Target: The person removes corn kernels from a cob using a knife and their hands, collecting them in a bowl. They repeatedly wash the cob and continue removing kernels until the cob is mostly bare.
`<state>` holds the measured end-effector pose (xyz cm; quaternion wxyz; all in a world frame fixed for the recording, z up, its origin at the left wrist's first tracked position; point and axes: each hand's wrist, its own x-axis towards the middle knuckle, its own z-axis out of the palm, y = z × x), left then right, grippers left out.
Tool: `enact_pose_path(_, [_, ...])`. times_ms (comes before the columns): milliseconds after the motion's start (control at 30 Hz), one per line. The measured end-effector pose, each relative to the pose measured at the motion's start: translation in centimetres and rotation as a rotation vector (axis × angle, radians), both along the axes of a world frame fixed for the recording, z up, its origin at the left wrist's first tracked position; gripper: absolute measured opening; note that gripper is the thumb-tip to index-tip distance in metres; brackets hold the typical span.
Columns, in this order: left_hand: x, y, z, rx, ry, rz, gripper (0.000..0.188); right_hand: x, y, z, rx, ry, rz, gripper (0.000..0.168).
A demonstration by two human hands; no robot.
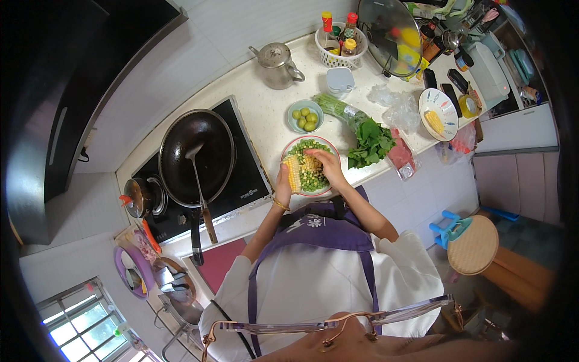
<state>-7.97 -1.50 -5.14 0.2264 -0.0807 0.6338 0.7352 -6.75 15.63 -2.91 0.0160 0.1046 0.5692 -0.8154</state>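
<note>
My left hand (283,186) grips a corn cob (294,174) with yellow kernels, held over the left side of a red-rimmed plate (338,156). Green peas (312,184) cover much of this plate, with loose corn kernels (311,164) heaped among them. Above the right side of the heap, my right hand (331,168) is curved with its fingers stretched toward the cob. Thumb and fingers are apart, and nothing shows between them. Just behind the plate stands a bowl of green round fruit (306,118).
Leafy greens (372,140) and packaged meat (401,154) lie at right. Farther right, a patterned bowl (445,103) holds another corn piece (434,121). A wok (181,149) with a spatula (193,156) sits on the cooktop (249,181) at left. Behind stands a metal teapot (277,68).
</note>
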Motion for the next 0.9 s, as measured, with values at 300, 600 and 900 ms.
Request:
enact_pose_path(300, [0.0, -0.2, 1.5, 0.081, -0.102, 0.058, 0.050, -0.2, 2.1, 0.8, -0.527, -0.062, 0.109, 0.046])
enact_pose_path(600, [0.1, -0.3, 0.3, 0.124, -0.044, 0.069, 0.050, 0.1, 2.4, 2.6, -0.650, -0.067, 0.161, 0.045])
enact_pose_path(900, [0.6, 0.3, 3.9, 0.224, -0.125, 0.038, 0.052, 0.4, 1.9, 1.3, -0.434, -0.082, 0.080, 0.026])
